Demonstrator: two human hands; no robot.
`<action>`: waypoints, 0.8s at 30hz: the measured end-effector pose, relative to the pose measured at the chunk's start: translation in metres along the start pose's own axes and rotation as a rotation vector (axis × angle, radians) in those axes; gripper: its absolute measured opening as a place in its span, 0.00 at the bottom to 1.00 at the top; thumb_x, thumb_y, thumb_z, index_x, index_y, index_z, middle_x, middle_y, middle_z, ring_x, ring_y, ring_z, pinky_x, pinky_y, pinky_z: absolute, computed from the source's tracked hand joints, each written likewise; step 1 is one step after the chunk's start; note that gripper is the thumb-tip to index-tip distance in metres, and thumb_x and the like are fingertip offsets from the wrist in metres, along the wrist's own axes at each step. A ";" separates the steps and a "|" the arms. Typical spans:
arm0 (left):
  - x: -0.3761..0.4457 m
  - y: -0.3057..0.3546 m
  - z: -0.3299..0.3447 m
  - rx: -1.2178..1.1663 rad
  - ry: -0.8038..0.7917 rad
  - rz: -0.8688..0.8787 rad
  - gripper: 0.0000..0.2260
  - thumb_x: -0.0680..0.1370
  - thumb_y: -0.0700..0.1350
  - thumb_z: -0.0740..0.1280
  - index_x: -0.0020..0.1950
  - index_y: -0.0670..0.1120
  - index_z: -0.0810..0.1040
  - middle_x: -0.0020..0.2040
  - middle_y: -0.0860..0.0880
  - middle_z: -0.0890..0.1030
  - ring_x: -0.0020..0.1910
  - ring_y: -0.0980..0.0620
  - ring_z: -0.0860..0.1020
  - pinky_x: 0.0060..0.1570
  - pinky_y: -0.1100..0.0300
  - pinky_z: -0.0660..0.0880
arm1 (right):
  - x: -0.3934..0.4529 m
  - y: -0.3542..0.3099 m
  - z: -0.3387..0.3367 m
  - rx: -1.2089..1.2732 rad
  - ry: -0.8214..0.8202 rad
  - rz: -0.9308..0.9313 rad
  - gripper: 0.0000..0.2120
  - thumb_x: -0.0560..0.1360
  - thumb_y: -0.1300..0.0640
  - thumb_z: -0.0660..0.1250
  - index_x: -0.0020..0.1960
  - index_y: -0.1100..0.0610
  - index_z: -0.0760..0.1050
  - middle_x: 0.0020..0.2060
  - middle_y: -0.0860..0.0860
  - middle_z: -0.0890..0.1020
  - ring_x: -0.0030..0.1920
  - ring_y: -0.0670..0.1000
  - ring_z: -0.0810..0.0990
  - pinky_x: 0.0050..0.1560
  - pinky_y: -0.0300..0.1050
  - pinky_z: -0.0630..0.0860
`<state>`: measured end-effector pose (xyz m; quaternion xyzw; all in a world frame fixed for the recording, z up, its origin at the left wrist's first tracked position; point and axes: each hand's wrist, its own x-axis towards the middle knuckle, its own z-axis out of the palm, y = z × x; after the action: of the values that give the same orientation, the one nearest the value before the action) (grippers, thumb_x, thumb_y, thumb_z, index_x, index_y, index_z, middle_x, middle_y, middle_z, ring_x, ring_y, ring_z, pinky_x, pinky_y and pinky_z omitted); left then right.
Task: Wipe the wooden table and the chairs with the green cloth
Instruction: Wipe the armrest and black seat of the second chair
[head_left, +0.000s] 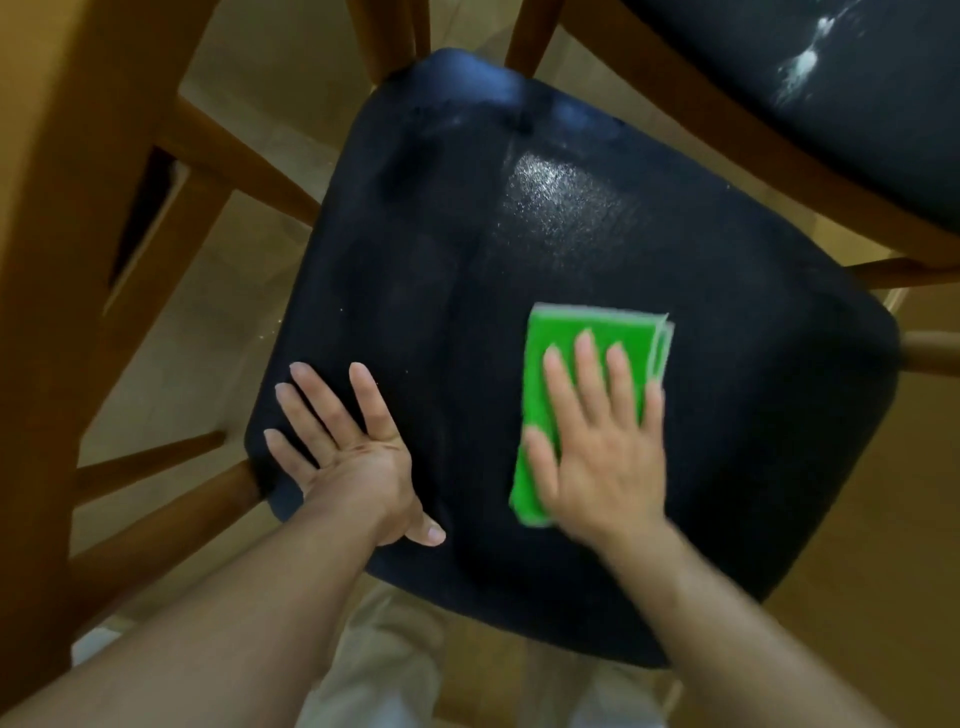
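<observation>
A chair with a dark padded seat (519, 249) on a wooden frame fills the middle of the view. A folded green cloth (582, 332) lies flat on the seat's right half. My right hand (602, 441) presses down on the cloth with fingers spread over it. My left hand (348, 441) rests flat on the seat's near left corner, fingers apart, holding nothing. A shiny wet patch shows on the seat beyond the cloth.
A second chair with a dark seat (831, 93) bearing white smudges stands at the top right. A thick wooden table leg (67, 260) runs down the left side. Wooden rungs (228, 150) cross beneath. Pale trouser legs (384, 665) and tiled floor lie below.
</observation>
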<state>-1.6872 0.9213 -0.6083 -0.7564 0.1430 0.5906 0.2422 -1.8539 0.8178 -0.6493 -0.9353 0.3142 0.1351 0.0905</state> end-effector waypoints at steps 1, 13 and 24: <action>-0.001 0.001 0.000 -0.006 0.002 -0.004 0.75 0.58 0.60 0.81 0.49 0.41 0.07 0.51 0.31 0.12 0.57 0.31 0.16 0.68 0.34 0.33 | 0.024 0.010 -0.007 -0.006 0.018 0.057 0.33 0.78 0.40 0.52 0.79 0.51 0.54 0.78 0.55 0.58 0.76 0.61 0.58 0.71 0.64 0.55; -0.010 0.006 0.002 -0.016 0.040 -0.034 0.76 0.56 0.60 0.82 0.50 0.41 0.07 0.51 0.32 0.11 0.56 0.33 0.16 0.68 0.36 0.31 | 0.044 0.048 -0.022 0.050 0.049 0.238 0.31 0.81 0.41 0.46 0.80 0.51 0.46 0.79 0.55 0.49 0.78 0.60 0.48 0.75 0.65 0.49; -0.010 0.006 0.006 -0.024 0.083 -0.056 0.77 0.54 0.60 0.82 0.50 0.42 0.07 0.51 0.32 0.11 0.64 0.32 0.20 0.71 0.36 0.35 | -0.118 -0.025 0.036 0.022 -0.195 0.179 0.39 0.76 0.39 0.53 0.79 0.58 0.46 0.78 0.64 0.51 0.76 0.68 0.50 0.69 0.71 0.48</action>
<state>-1.6978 0.9183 -0.6014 -0.7867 0.1243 0.5535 0.2434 -1.9360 0.9132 -0.6451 -0.8849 0.3876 0.2296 0.1184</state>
